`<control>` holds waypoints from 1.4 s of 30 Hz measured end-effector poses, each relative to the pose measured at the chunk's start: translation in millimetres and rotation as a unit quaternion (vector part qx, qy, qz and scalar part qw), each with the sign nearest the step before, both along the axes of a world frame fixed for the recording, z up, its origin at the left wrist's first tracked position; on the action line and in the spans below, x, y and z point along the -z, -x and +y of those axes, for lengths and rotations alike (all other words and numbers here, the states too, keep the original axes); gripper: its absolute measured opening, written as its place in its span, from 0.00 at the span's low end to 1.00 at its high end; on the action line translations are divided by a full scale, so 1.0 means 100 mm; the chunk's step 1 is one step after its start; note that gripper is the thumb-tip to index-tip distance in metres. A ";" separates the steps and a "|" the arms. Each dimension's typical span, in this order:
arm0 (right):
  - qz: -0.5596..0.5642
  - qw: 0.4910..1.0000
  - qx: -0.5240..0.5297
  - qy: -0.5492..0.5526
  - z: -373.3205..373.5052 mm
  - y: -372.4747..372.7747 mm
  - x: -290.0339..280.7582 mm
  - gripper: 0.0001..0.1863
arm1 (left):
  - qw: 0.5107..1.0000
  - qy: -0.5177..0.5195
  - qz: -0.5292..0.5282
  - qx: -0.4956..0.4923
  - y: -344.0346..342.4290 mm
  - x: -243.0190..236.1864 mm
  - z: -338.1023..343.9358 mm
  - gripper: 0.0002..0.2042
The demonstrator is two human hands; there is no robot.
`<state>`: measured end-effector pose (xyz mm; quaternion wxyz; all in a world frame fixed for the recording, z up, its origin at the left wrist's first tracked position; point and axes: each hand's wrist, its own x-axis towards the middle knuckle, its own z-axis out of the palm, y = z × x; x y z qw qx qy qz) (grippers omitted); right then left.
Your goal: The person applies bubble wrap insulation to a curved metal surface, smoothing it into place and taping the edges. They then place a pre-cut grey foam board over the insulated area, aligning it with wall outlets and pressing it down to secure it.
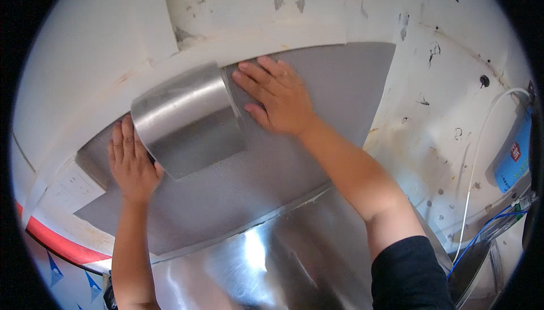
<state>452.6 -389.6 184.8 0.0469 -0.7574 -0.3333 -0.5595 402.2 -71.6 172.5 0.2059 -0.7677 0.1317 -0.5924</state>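
Note:
A grey textured sheet point(334, 111) lies across the white surface, its far edge along a white raised strip. On it rests a bent, shiny metal plate point(187, 111) with a rounded upper part. My left hand point(133, 160) lies flat on the sheet at the metal plate's left side, fingers stretched toward the far edge. To the right of the plate, my right hand point(275, 94) is pressed flat on the sheet, fingers spread, with nothing in it.
Nearer to me is a polished metal surface point(255, 276) with bright reflections. The white wall point(430, 117) on the right has holes and scuffs. A blue container point(514, 154), a white cable point(473, 168) and blue wires point(481, 233) are at the right. A red band point(62, 246) curves at lower left.

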 end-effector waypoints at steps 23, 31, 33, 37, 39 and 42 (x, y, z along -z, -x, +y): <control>0.295 0.514 -0.074 -0.802 -0.84 -0.20 2.49 0.35 | 0.945 0.323 0.056 -0.021 0.25 1.98 0.84 0.40; 0.413 0.519 -0.022 -0.748 -0.66 0.86 2.09 0.29 | 0.858 0.478 0.148 0.114 1.51 1.69 1.29 0.20; 0.420 0.540 -0.010 -0.729 -0.65 1.15 2.11 0.28 | 0.832 0.534 0.137 0.063 1.83 1.72 1.39 0.18; 0.429 0.594 0.009 -0.681 -0.54 1.55 2.34 0.23 | 0.785 0.609 0.107 0.035 2.24 1.96 1.43 0.16; 0.430 0.632 0.016 -0.645 -0.32 1.71 2.39 0.19 | 0.751 0.634 0.176 0.049 2.22 1.97 1.30 0.15; 0.466 0.776 -0.023 -0.424 0.20 1.65 2.12 0.14 | 0.776 0.566 0.258 0.103 1.85 1.87 0.78 0.14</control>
